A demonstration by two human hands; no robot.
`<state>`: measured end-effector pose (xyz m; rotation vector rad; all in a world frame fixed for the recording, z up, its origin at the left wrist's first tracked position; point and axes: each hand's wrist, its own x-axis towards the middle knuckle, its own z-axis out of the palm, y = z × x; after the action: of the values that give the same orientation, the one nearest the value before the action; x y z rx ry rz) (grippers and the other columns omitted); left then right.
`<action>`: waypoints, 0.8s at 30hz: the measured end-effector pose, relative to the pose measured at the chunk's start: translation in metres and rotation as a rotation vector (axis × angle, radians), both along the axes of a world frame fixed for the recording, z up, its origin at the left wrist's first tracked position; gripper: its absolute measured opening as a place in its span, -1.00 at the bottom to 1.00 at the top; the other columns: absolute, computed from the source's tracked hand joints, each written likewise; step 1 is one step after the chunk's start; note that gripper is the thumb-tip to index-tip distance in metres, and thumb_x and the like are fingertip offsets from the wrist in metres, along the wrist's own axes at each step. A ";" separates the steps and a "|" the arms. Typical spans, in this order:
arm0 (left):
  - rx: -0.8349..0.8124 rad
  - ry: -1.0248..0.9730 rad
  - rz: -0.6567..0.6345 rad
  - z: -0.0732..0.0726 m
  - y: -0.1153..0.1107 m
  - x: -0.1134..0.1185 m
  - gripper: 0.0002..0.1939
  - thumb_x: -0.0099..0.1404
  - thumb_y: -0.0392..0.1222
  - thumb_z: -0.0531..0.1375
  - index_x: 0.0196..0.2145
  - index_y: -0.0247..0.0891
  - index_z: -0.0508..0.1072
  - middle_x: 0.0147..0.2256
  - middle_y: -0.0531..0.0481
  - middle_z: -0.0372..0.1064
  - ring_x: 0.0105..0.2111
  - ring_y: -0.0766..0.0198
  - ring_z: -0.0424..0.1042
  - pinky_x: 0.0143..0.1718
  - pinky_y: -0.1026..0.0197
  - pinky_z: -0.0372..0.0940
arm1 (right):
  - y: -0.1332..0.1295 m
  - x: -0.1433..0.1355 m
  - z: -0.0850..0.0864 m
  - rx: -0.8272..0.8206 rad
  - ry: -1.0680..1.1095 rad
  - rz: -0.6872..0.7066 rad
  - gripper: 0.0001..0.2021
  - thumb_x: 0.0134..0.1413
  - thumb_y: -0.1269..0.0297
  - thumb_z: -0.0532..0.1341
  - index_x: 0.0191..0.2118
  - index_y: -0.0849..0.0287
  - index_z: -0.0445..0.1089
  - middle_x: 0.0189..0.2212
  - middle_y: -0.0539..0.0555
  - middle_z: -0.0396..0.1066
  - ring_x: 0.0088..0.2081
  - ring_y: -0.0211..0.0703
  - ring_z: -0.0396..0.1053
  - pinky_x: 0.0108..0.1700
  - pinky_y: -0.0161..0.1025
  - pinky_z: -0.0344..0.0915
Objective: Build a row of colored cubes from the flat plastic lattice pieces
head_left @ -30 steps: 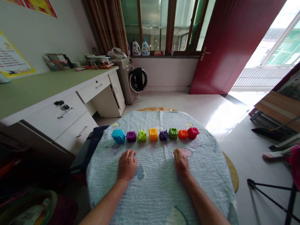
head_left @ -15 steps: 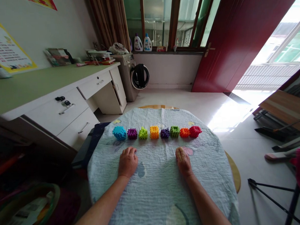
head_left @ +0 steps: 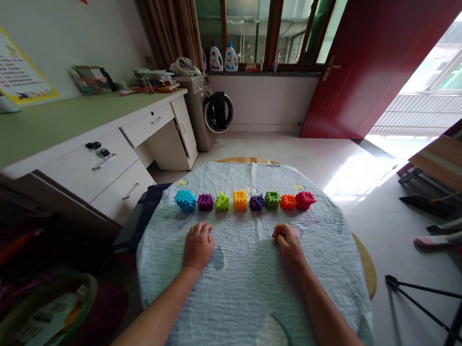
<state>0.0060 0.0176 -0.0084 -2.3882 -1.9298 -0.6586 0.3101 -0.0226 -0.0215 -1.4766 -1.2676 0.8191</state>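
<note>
My left hand (head_left: 198,245) rests palm down on the cloth, fingers slightly bent and nothing visible in it. It lies nearest the purple block (head_left: 205,202) and the lime green block (head_left: 222,201). My right hand (head_left: 290,244) is curled into a loose fist on its side, below the green block (head_left: 272,199) and the orange block (head_left: 288,201). Both hands are apart from the row of knobbly plastic blocks. A blue block (head_left: 185,200) stands at its left end, a yellow block (head_left: 240,200) and a dark violet block (head_left: 257,202) mid-row, a red block (head_left: 305,200) at the right.
A pale blue patterned cloth (head_left: 236,295) covers the round table. To the left stand a white desk (head_left: 112,170) with a green top and a basket (head_left: 91,296). Beyond are a washing machine (head_left: 203,113) with its door open and a red door (head_left: 349,71).
My right hand has turned and its fingers have curled in, with the thumb now showing on top. The left hand stays nearly where it was. The whole view has shifted slightly.
</note>
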 end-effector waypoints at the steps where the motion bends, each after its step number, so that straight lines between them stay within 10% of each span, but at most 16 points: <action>1: 0.000 -0.002 -0.001 0.000 0.000 0.000 -0.76 0.22 -0.39 0.06 -0.19 -0.26 0.44 -0.16 -0.13 0.39 -0.16 0.07 0.34 -0.05 0.05 0.27 | 0.000 0.001 0.003 -0.017 0.028 0.003 -0.80 -0.13 0.28 0.06 -0.29 0.11 0.28 -0.47 0.01 0.39 -0.45 -0.17 0.31 -0.37 -0.24 0.27; 11: -0.026 -0.009 0.015 0.001 -0.001 0.000 -0.76 0.22 -0.38 0.06 -0.19 -0.23 0.44 -0.16 -0.12 0.39 -0.14 0.07 0.34 -0.05 0.05 0.26 | 0.004 0.046 0.008 -0.074 -0.380 -0.284 -0.69 -0.07 -0.01 0.17 -0.60 0.07 0.16 -0.68 -0.07 0.17 -0.59 -0.25 0.10 -0.46 -0.26 0.05; 17: -0.007 -0.005 0.005 0.001 0.000 0.000 -0.77 0.22 -0.39 0.05 -0.21 -0.25 0.42 -0.17 -0.13 0.39 -0.14 0.07 0.34 -0.04 0.05 0.26 | 0.004 0.113 -0.005 -0.060 -0.629 -0.541 -0.66 -0.13 0.22 0.12 -0.17 0.14 0.42 -0.34 0.15 0.46 -0.30 -0.03 0.33 -0.21 -0.13 0.21; 24: -0.003 -0.001 -0.005 -0.003 0.001 -0.002 -0.78 0.22 -0.38 0.05 -0.21 -0.23 0.41 -0.17 -0.11 0.38 -0.14 0.07 0.35 -0.06 0.05 0.27 | 0.055 0.144 0.000 0.037 -0.218 -0.540 -0.49 0.07 -0.06 -0.04 -0.11 0.20 0.43 -0.13 0.24 0.47 -0.10 0.04 0.37 -0.08 -0.06 0.29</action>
<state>0.0045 0.0186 -0.0114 -2.3957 -1.9265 -0.6580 0.4536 0.0325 -0.0220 -1.7993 -0.9545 0.2814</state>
